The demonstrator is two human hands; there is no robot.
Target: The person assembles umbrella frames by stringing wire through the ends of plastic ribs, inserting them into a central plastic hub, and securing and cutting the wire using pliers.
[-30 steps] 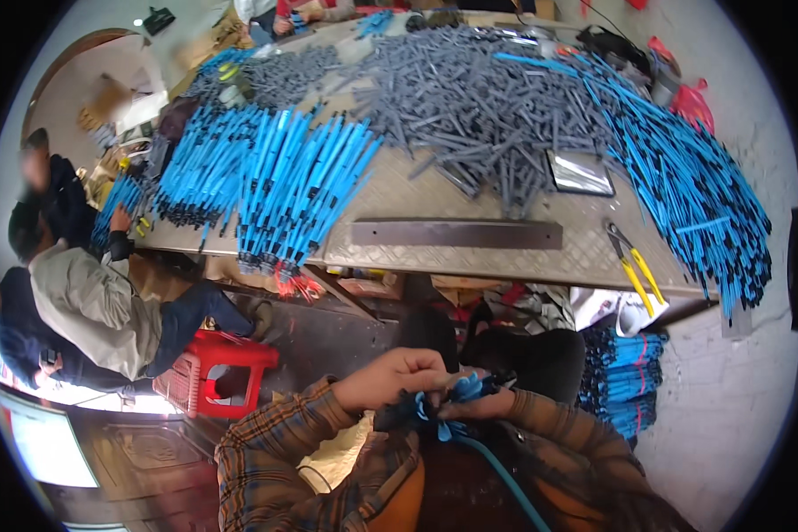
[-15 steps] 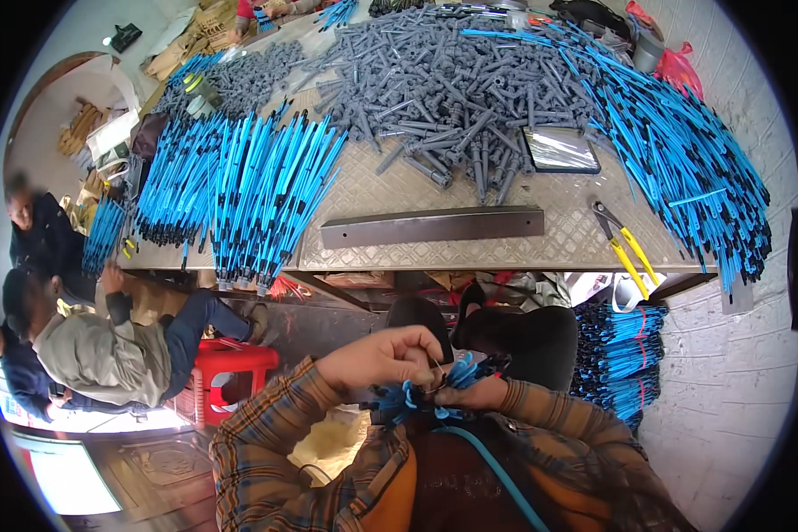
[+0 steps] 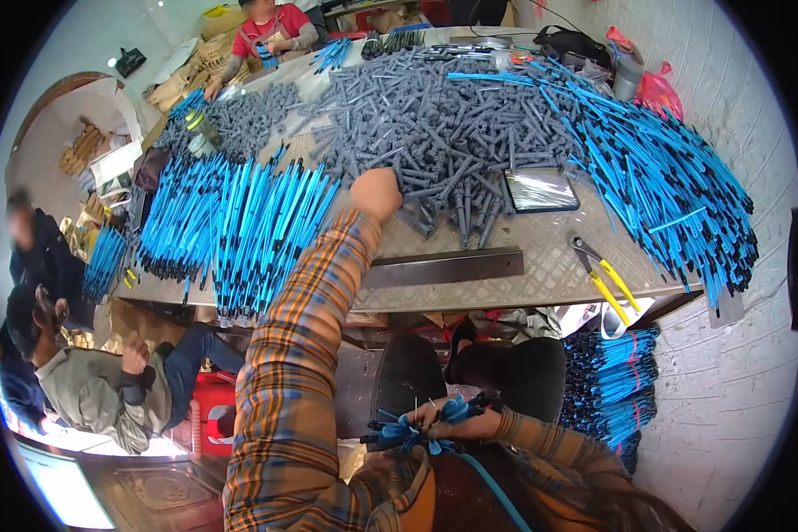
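Note:
My left hand (image 3: 377, 193) reaches over the table onto the near edge of a heap of grey plastic tube-like pieces (image 3: 443, 115). Its back faces up and hides the fingers, so I cannot see whether it grips a piece. Low in front of my body, my right hand (image 3: 470, 424) is closed round a bundle of blue strips with black ends (image 3: 399, 433). A thin pale wire or pin sticks up beside its fingers. Below the left hand lies a dark metal bar (image 3: 452, 268), partly covered by my left forearm.
Blue-and-black strips (image 3: 270, 235) lie in rows at left, and a large pile (image 3: 674, 186) fills the right. Yellow-handled pliers (image 3: 605, 279) and a dark tray of thin pins (image 3: 541, 191) rest on the table. Tied bundles (image 3: 625, 381) stand below. People sit at left and far back.
My left hand has left the bundle and moved forward to the grey heap. My right hand still holds the bundle, slightly lower in view. The view has tilted up, showing a person in red.

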